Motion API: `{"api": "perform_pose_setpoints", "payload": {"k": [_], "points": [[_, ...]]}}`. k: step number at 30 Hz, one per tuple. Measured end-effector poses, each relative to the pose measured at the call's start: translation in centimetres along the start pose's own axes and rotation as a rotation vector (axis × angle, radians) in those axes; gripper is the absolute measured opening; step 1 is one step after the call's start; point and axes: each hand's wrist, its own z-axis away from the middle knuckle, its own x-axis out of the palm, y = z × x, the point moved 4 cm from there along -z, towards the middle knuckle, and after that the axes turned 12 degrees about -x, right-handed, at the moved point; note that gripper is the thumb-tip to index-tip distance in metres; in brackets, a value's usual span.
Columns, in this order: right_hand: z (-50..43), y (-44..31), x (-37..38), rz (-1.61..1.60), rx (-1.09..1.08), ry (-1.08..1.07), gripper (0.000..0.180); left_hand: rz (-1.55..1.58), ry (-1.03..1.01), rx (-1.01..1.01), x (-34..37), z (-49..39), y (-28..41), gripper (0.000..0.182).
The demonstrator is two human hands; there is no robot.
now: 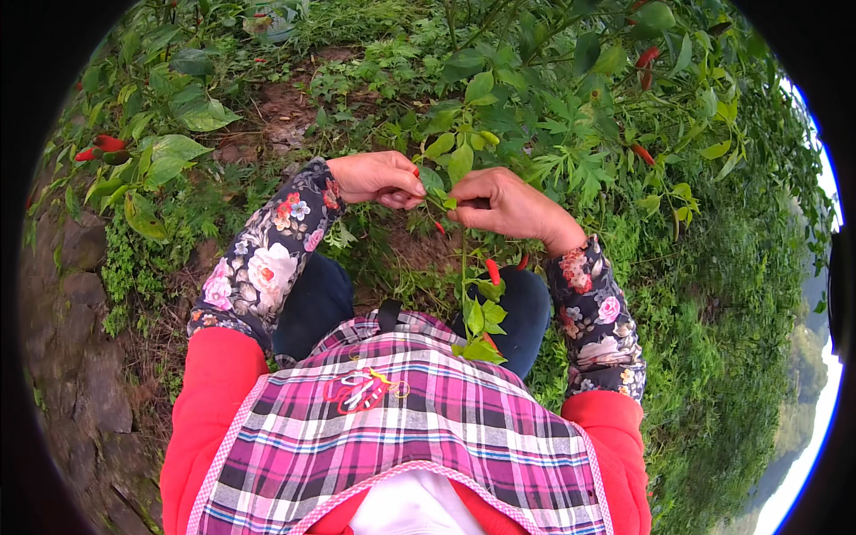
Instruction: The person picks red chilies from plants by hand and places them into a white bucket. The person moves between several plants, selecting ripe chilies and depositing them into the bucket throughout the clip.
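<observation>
My left hand (pixel 381 179) has its thumb and fingers pinched at a leafy chili pepper sprig (pixel 436 194). A bit of red, apparently a chili, shows at its fingertips. From the other side my right hand (pixel 515 207) pinches the same sprig with thumb and forefinger, a short gap from the left. Below the hands, a small red chili (pixel 439 228) hangs. Lower down, a larger red chili (pixel 493 271) sits on a leafy branch (pixel 476 317) that reaches over my right knee. Just above the hands stands a small green chili (pixel 490 137) among leaves.
Red chilies (pixel 109 143) hang on a plant at the left, and another red chili (pixel 643 154) at the right. A pale see-through container (pixel 267 25) stands at the top edge. Stone paving (pixel 100 381) runs along the left. Weeds surround bare soil (pixel 284 110).
</observation>
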Motion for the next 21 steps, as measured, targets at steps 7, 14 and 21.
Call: {"api": "perform_pose_setpoints", "payload": {"k": [7, 14, 21], "points": [[2.4, 1.2, -2.2, 0.030, 0.323, 0.216, 0.020, 0.294, 0.226, 0.283, -3.7, 5.4, 0.7, 0.028], [9.3, -4.7, -2.2, 0.267, 0.328, 0.832, 0.026, 0.658, 0.050, 0.461, 3.7, 3.5, -1.4, 0.020], [11.7, -5.2, 2.8, 0.032, 0.515, 0.714, 0.025, 0.542, 0.099, 0.462, 7.6, 1.9, 2.1, 0.030]]}}
